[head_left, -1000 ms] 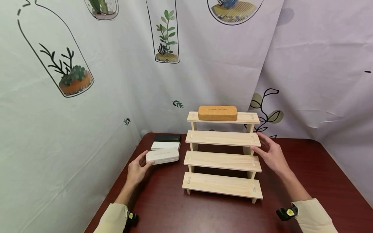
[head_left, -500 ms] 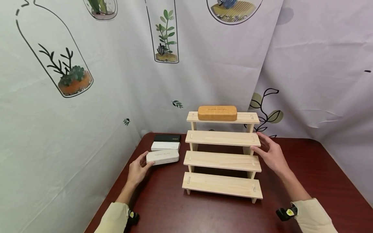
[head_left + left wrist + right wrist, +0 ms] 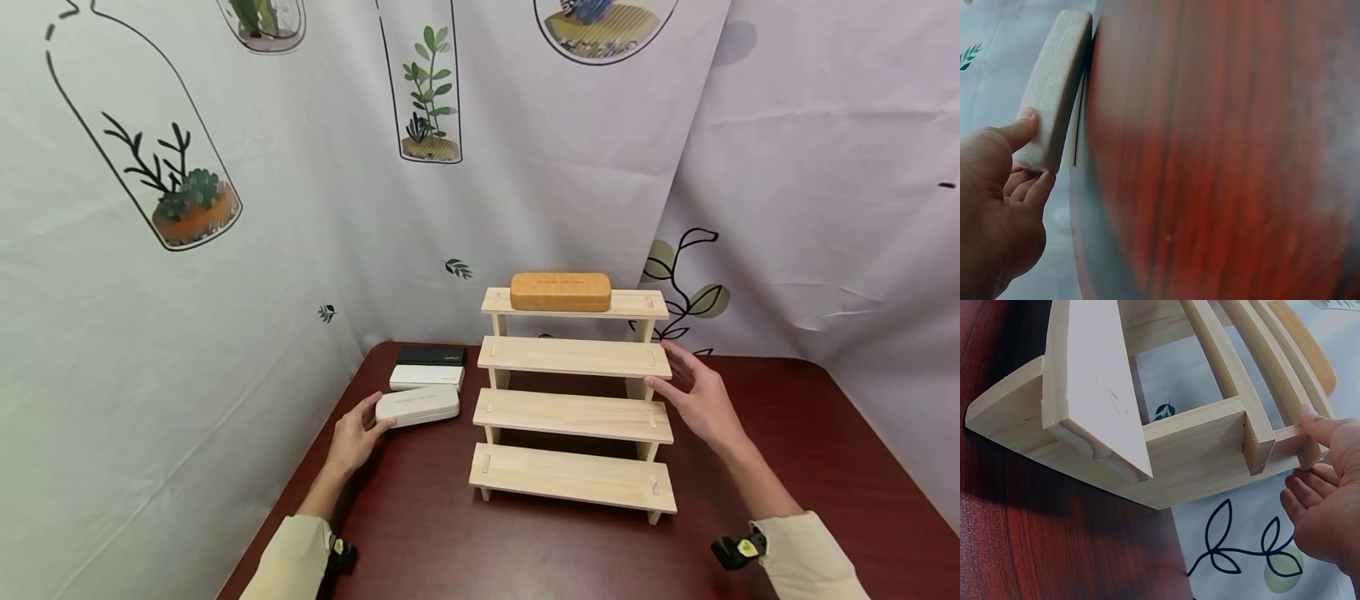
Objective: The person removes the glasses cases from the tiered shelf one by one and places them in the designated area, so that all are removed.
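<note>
My left hand [image 3: 355, 435] pinches the left end of a pale off-white glasses case [image 3: 417, 406], its thumb on the near side and fingers at the end. In the left wrist view the case [image 3: 1057, 87] is tilted over the table's edge, thumb against its face. A light wooden stepped stand [image 3: 573, 417] with several shelves fills the middle of the table. At its right side my right hand [image 3: 699, 398] holds the end of the second shelf from the top; the right wrist view shows the thumb over that shelf end and the fingers curled below. A tan glasses case [image 3: 560, 292] lies on the top shelf.
Behind the off-white case lie a flat white box [image 3: 426, 377] and a black box [image 3: 431, 356], side by side near the back left corner of the dark red table [image 3: 420, 533]. A printed cloth [image 3: 570, 192] hangs close behind and to the left.
The off-white case has shifted very slightly toward me in my left hand, showing a little more of the white box behind it. My right hand and the stand stay in place.
</note>
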Action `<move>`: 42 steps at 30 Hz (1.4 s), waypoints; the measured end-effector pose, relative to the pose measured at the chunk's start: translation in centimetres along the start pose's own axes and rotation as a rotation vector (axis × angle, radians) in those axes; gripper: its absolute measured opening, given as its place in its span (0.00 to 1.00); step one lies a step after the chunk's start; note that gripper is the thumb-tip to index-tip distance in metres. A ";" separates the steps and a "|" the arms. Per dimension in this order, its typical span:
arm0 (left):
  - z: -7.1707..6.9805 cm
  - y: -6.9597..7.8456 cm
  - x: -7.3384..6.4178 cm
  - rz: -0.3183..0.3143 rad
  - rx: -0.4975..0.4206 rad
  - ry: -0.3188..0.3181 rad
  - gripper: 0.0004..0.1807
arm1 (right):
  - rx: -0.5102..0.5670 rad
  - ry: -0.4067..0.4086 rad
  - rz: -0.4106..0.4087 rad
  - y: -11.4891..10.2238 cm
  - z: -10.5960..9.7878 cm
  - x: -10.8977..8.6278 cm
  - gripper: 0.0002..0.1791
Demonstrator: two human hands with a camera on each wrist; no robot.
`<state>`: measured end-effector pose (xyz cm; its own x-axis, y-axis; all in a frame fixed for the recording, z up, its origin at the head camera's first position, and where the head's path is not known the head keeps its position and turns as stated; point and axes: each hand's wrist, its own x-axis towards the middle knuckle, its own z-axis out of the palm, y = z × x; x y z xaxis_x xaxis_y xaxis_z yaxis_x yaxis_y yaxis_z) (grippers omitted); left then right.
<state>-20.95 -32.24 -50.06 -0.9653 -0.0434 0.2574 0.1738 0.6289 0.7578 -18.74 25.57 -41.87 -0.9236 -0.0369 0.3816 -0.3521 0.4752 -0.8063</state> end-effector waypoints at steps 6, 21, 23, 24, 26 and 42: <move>-0.2 -0.2 0.2 -0.008 0.013 -0.040 0.38 | 0.003 0.001 -0.003 0.0 0.1 0.0 0.43; -0.3 -0.3 0.7 -0.017 0.045 -0.086 0.38 | 0.011 0.001 -0.008 0.1 0.2 0.0 0.43; -0.3 -0.4 0.8 -0.013 0.052 -0.088 0.37 | 0.008 0.002 -0.008 0.0 0.2 0.0 0.43; -0.3 -0.4 1.0 -0.011 0.058 -0.089 0.37 | 0.006 0.002 -0.008 0.0 0.1 0.0 0.43; -0.4 -0.5 1.1 -0.008 0.066 -0.094 0.37 | 0.003 0.002 -0.007 0.0 0.1 0.0 0.43; -0.2 0.0 2.0 -0.030 0.118 -0.103 0.36 | -0.002 0.004 -0.002 0.1 0.1 0.0 0.43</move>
<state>-22.85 -32.44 -49.43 -0.9856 0.0126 0.1686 0.1266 0.7158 0.6867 -18.80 25.50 -42.01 -0.9221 -0.0348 0.3853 -0.3541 0.4767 -0.8046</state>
